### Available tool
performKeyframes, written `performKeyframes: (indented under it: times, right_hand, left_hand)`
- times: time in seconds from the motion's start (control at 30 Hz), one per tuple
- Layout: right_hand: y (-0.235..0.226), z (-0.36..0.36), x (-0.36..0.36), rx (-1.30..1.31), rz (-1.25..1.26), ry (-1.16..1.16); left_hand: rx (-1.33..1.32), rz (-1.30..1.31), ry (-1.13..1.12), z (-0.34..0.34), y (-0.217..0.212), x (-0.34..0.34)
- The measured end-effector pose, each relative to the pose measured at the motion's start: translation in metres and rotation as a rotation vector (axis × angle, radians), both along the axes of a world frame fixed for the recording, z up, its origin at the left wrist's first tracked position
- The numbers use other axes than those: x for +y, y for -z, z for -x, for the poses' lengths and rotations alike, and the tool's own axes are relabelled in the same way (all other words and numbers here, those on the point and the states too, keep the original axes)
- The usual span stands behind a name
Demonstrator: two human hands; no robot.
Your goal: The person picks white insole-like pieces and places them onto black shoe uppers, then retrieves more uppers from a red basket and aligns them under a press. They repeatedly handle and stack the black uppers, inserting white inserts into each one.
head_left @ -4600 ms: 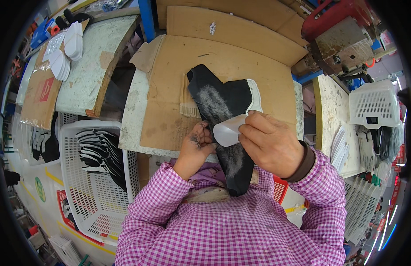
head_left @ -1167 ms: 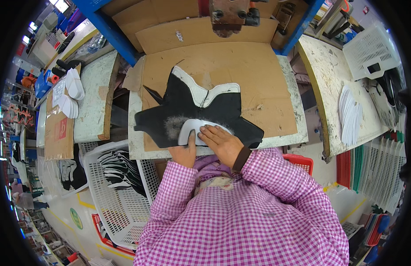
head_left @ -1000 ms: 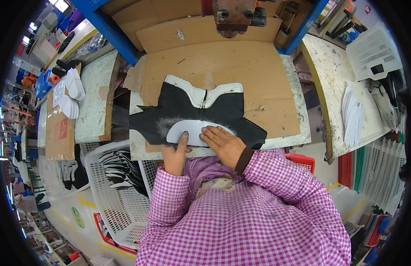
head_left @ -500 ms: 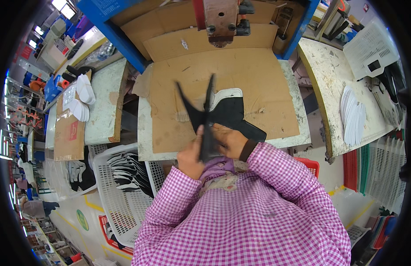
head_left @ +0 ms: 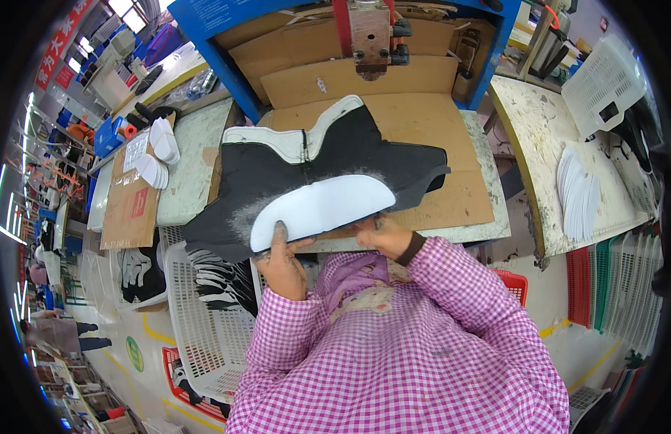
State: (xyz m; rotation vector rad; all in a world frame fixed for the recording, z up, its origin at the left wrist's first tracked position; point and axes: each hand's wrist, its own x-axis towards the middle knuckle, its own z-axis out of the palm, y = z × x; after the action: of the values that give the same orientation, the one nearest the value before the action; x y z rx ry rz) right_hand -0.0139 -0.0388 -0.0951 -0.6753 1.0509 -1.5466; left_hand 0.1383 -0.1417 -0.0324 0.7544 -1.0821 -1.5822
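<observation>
From my end I have both hands in view, with the black piece (head_left: pixel 350 148) spread wide over the cardboard (head_left: pixel 462 202), its left end reaching out past the table (head_left: pixel 487 152), over the white basket (head_left: pixel 205 347). A white patch (head_left: pixel 325 206) lies along its lower edge. I see the left hand (head_left: pixel 285 266) pinched on that edge, thumb flat on the patch. The right hand (head_left: pixel 386 237) meets the edge near the patch's right end, fingers bent; how firmly it grips, I cannot tell. Beyond the piece I make out the metal head (head_left: pixel 369 43) of a machine
</observation>
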Motion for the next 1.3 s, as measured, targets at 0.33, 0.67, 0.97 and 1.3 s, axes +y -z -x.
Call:
performKeyframes:
  times: [0.33,0.67,0.97,1.3]
  right_hand:
    - [-0.02,0.003,-0.01,-0.517,0.095,0.37]
    - [-0.016,-0.025,-0.02,-0.002,-0.105,0.514]
    - [-0.014,-0.038,-0.029,0.376,0.019,0.404]
    - [-0.008,-0.041,-0.035,1.351,0.308,0.315]
  left_hand:
    - [-0.01,0.224,0.374,-0.05,0.048,-0.025]
    - [-0.374,0.19,0.502,-0.048,0.039,-0.012]
    - [-0.521,0.188,0.18,-0.036,0.036,0.001]
    - [-0.704,1.05,-0.184,-0.009,0.075,-0.012]
